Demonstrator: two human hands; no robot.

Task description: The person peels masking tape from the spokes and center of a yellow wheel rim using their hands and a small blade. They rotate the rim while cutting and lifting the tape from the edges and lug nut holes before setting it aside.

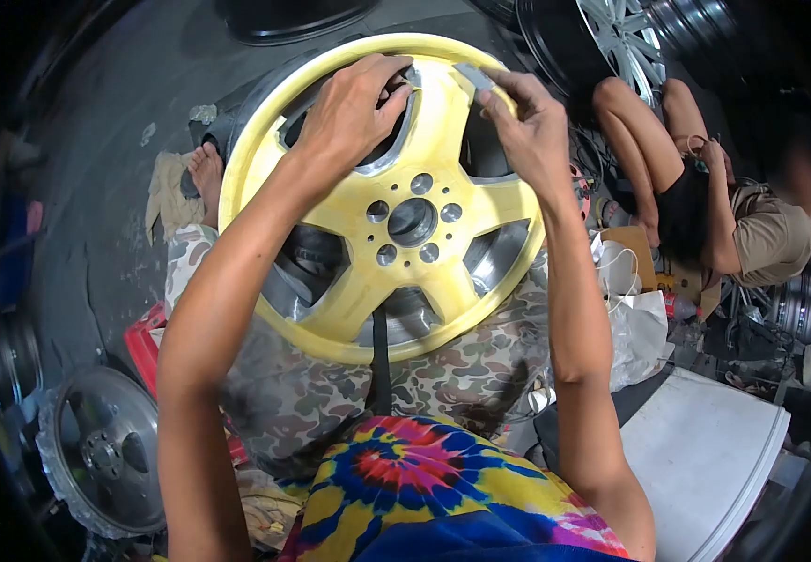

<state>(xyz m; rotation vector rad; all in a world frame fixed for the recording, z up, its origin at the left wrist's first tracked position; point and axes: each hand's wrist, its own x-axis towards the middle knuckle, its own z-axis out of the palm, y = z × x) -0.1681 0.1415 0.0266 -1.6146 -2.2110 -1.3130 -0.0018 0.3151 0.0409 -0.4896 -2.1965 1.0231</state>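
Note:
A pale-yellow five-spoke car wheel rim (pixel 349 281) lies tilted across camouflage-clothed legs, its yellow coat patchy, with grey showing on the spoke edges. My left hand (pixel 354 108) is closed at the side of the top spoke, near the outer lip, thumb and fingers bent round its edge. What lies under those fingertips is partly hidden. On the other side of the same spoke, my right hand (pixel 529 126) pinches a small grey strip (pixel 474 77) that looks like sandpaper, its end against the yellow surface. A black strap (pixel 380 356) hangs below the rim's centre.
At the right sits another person (pixel 752 215), knees bent. Several other wheels stand around, including a grey one (pixel 101 454) at lower left and a silver-spoked one (pixel 623 37) at top right. A white panel (pixel 696 459) and a cardboard box (pixel 632 245) lie on the right.

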